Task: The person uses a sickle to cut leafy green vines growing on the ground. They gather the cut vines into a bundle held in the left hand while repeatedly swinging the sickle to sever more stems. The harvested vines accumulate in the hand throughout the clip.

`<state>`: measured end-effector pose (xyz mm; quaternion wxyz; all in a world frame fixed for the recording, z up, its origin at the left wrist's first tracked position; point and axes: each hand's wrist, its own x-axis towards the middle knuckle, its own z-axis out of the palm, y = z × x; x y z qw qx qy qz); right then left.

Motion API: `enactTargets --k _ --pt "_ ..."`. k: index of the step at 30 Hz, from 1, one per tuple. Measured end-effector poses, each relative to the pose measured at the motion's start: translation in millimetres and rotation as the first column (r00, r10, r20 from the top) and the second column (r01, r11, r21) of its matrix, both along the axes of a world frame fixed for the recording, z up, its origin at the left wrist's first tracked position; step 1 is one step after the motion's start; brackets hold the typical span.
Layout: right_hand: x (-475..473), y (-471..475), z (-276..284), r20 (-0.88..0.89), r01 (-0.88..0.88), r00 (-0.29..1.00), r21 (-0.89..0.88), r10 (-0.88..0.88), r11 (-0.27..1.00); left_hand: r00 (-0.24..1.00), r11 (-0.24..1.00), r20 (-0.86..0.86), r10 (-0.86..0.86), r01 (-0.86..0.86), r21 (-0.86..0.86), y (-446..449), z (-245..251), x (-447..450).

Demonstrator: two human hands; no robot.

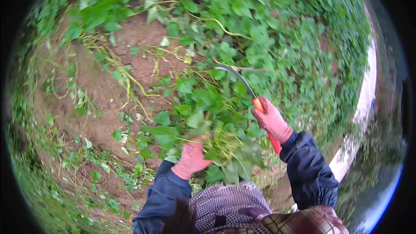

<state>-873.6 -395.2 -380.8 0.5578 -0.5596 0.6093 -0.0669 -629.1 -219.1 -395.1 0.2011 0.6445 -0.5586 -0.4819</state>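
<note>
My right hand, in a pink work glove, grips the orange-red handle of a sickle. Its curved metal blade points up and to the left, over the leaves. In a matching glove, my left hand is at a bunch of cut-looking leafy vines close to my body. The fingers are partly hidden by leaves, but the hand appears closed around the stems. Heart-shaped green leaves hang on both sides of that hand.
Dense leafy vines cover the ground ahead and to the right. Bare brown soil with scattered yellowish stems lies to the left. A pale strip, perhaps a concrete edge, curves along the right. A checked apron or garment covers my front.
</note>
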Motion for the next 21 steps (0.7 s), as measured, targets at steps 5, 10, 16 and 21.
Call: enactTargets --k 5,10,16,21 --pt "-55 -13 18 -0.019 0.231 0.973 0.089 -0.23 0.969 0.629 0.655 -0.212 0.748 -0.751 0.084 5 -43 55" --pt "-59 -11 32 -0.135 0.336 0.937 0.097 -0.322 0.937 0.829 0.858 0.221 0.514 -0.502 -0.111 5 -70 98" --pt "4 9 57 0.005 0.306 0.951 0.129 -0.309 0.943 0.378 0.673 -0.589 0.714 -0.602 0.43 2 -68 39" --pt "55 1 42 -0.072 -0.011 0.997 0.231 0.028 0.973 0.83 0.965 -0.492 0.262 -0.239 0.111 10 -68 -28"
